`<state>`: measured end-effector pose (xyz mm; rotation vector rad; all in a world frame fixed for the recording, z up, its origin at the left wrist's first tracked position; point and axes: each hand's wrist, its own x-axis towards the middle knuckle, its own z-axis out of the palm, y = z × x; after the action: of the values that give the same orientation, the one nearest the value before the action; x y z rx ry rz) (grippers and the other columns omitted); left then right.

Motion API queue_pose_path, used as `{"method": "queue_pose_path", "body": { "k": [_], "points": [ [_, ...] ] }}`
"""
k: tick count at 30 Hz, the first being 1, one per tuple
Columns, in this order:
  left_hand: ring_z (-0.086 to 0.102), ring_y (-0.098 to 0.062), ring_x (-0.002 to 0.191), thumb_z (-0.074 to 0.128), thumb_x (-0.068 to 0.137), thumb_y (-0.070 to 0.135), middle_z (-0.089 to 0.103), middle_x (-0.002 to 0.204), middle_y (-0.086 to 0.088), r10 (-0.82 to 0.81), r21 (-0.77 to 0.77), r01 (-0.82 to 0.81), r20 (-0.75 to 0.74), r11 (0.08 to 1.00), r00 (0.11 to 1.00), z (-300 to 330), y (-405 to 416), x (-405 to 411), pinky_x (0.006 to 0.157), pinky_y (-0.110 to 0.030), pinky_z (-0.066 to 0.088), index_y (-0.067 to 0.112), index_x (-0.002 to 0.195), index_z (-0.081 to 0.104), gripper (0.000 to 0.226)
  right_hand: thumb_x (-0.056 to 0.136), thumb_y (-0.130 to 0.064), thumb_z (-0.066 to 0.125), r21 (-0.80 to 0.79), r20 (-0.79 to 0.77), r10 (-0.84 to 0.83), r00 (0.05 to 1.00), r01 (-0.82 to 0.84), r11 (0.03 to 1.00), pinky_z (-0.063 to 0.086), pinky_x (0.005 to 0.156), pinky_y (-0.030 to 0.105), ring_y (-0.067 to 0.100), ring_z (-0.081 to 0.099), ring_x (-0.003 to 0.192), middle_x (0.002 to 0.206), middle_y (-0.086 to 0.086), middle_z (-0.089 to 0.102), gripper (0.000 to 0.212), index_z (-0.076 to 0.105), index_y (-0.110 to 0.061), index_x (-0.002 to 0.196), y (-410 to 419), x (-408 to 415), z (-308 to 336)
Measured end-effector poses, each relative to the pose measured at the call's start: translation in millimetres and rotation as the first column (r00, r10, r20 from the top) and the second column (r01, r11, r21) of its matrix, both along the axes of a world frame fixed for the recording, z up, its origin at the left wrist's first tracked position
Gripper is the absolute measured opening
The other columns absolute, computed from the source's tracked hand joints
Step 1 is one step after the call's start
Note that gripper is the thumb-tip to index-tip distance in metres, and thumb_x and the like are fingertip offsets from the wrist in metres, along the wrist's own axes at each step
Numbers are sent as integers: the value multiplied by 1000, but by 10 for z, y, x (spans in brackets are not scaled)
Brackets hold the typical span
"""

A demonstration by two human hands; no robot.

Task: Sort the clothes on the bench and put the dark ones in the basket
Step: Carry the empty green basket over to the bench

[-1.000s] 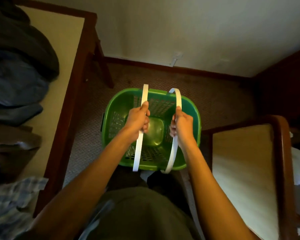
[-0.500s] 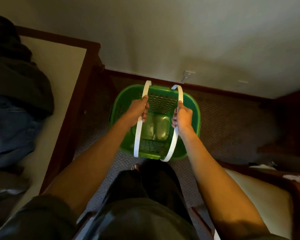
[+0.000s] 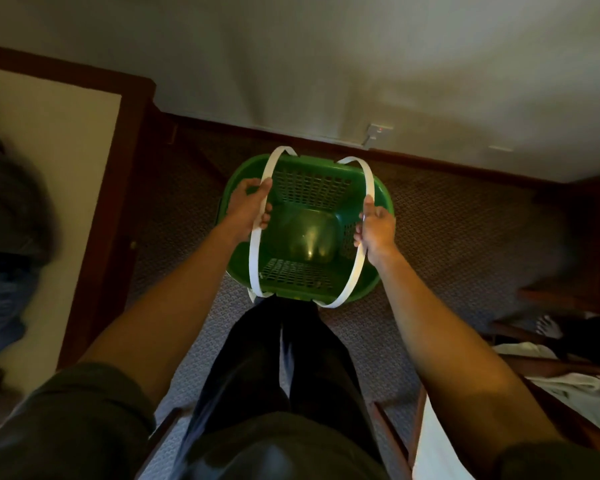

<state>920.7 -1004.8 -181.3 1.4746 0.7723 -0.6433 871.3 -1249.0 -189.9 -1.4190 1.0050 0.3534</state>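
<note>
Basket: a green plastic laundry basket (image 3: 378, 282) with perforated walls and a smooth, shiny floor sits low in front of the person, over the patterned carpet (image 3: 447, 237); whether it rests on the carpet or hangs just above it cannot be told. Nothing lies inside it.
Handles: two white strap handles arch over the basket's mouth, the left handle (image 3: 257, 251) and the right handle (image 3: 355, 271), spread apart toward opposite sides.
Left hand: the left hand (image 3: 248, 206) wraps its fingers round the left handle near the top of the arch, thumb on the upper side.
Right hand: the right hand (image 3: 376, 230) grips the right handle, fingers curled round the strap, thumb lying along it.
Bench: a bench (image 3: 66, 202) with a cream top and dark wooden frame runs along the left edge of the view.
Clothes: a blurred heap of clothes (image 3: 7, 220) lies on the bench, dark pieces above, a blue denim-like piece below; well apart from the basket.
Person: dark trousers (image 3: 274, 368) show between the forearms, just behind the basket's near rim; dark short sleeves at the bottom corners.
Right side: a second cream-topped wooden seat (image 3: 447, 445) stands at lower right, with pale cloth (image 3: 586, 386) on it.
Wall: a pale wall (image 3: 326, 64) with a dark skirting board and a white socket (image 3: 380, 128) lies beyond the basket.
</note>
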Motion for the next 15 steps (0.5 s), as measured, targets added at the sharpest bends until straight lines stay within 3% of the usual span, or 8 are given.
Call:
{"method": "queue_pose_path", "body": {
  "k": [4,7,10,13,15],
  "points": [
    [61,-16,49,62,98,35,69,81,-9,-77,316,37,116,948,990,-56,91,165,42,-26,51,26,132,54,36,101,-37,54,-194,-3,12,1000,-12,981,49,44,31,14,51,47,76,7,60,24,56,-13,101,-27,197,-62],
    [70,-21,59,60,100,32,73,85,-11,-155,417,97,107,904,982,-102,99,236,50,-31,60,23,142,54,43,100,-36,57,-407,-3,123,992,-114,906,59,61,34,16,66,62,81,1,67,16,63,-24,91,-70,261,-96],
    [73,-23,68,57,102,31,72,92,-12,-208,497,136,92,857,974,-126,71,250,50,-27,59,18,140,56,41,105,-36,43,-634,-84,283,956,-270,725,43,53,21,15,63,70,80,0,63,34,66,-12,97,-12,203,-99],
    [73,-27,73,52,103,35,70,98,-14,-296,591,182,100,785,950,-202,68,232,64,-41,64,16,129,62,34,107,-33,33,-769,-152,331,931,-322,552,54,73,39,27,64,93,104,13,63,38,60,-6,108,35,114,-239],
    [72,-28,82,47,104,39,69,102,-12,-365,689,224,63,689,929,-277,131,226,74,-47,62,18,123,62,32,106,-27,36,-785,-202,315,927,-346,513,53,88,50,32,61,108,117,16,61,32,58,-6,116,-10,102,-358]
  ]
}}
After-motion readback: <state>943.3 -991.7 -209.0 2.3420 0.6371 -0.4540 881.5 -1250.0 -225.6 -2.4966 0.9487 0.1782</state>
